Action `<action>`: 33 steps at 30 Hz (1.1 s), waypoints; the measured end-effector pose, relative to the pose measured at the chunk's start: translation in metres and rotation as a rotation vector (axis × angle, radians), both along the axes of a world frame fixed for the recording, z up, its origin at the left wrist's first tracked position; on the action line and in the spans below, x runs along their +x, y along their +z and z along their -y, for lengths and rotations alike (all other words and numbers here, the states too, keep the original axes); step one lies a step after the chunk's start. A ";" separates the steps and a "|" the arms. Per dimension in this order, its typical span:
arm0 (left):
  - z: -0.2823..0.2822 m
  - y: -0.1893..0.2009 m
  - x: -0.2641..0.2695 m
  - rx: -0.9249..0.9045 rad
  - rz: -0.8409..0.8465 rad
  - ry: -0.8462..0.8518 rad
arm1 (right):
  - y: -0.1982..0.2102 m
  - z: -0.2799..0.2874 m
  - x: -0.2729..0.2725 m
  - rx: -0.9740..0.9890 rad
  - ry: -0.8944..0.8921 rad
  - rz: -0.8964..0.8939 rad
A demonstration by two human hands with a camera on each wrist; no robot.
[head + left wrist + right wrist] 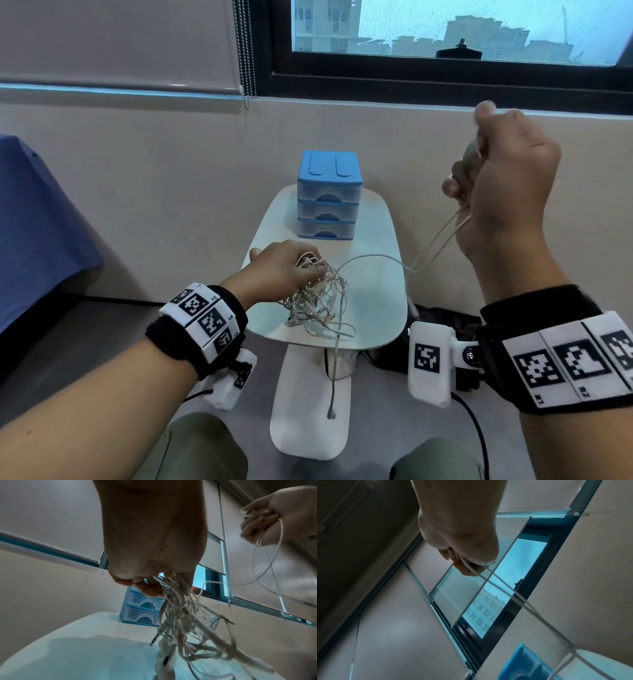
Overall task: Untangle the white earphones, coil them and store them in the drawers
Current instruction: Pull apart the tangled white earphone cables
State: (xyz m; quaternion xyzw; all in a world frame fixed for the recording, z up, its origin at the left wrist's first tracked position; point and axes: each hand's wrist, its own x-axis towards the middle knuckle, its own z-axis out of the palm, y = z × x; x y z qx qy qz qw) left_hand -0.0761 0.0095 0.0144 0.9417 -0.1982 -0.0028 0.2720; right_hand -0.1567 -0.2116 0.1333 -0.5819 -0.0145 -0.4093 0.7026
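Earphones [317, 301] mostly tangled: left hand [284, 270] is gripping the knot, right hand [503, 178] is pulling one strand (drawers [328, 198] unopened).

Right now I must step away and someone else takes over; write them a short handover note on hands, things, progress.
Left hand: grips the top of the tangled bundle of white earphone cables, held up over the white oval table.
Right hand: raised, gripping a pulled-out strand that runs back to the bundle.
Blue three-drawer plastic unit: at the table's far end, drawers shut.
Done: one strand partly drawn out.
Left: finish untangling, coil, open a drawer, store.
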 end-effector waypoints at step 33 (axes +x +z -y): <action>-0.006 -0.007 0.010 -0.225 0.026 0.087 | -0.072 0.049 0.020 -0.920 -0.339 -0.734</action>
